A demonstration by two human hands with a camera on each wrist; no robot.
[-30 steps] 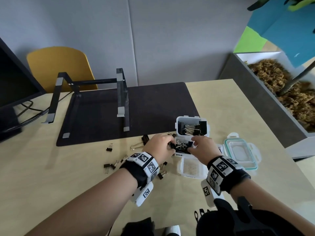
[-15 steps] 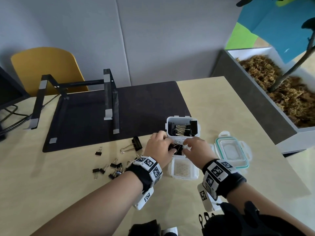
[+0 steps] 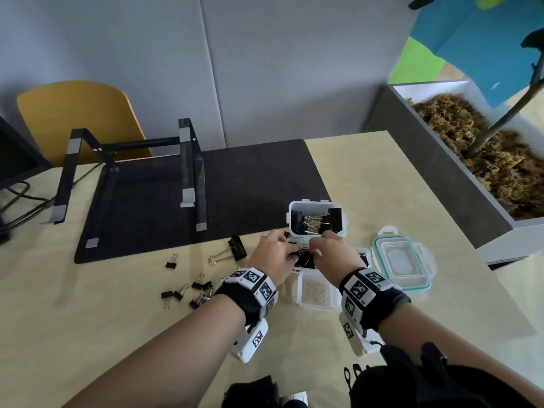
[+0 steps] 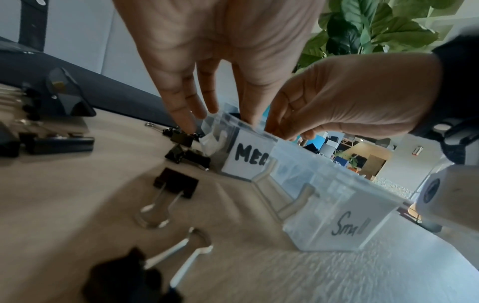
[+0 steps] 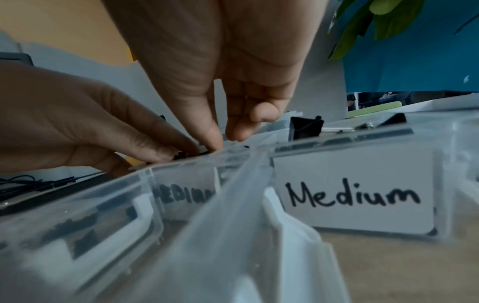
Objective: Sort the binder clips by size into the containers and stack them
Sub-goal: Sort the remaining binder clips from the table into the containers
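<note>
Three clear containers stand in a row. The far container [image 3: 316, 206] holds large clips. The medium container [image 4: 247, 164] lies under both hands and has black clips [image 3: 304, 259] in it. The small container [image 3: 316, 291] is nearest me. My left hand [image 3: 275, 254] reaches down at the medium container's left rim, and its fingertips [image 5: 178, 152] pinch a black clip there. My right hand [image 3: 332, 251] comes in from the right, with thumb and forefinger [image 5: 216, 141] pinched on the same clip at the rim. Loose small clips [image 3: 188, 290] and a large clip [image 3: 235, 250] lie to the left.
A teal-edged lid [image 3: 401, 265] lies right of the containers. Behind them are a dark desk mat [image 3: 235, 187] and a black laptop stand [image 3: 188, 172]. A planter box [image 3: 471, 172] runs along the table's right edge. More clips [image 4: 173, 184] lie beside my left wrist.
Both hands have stayed at the medium container and drawn a little closer together over its clips. The head view has swung slightly to the left.
</note>
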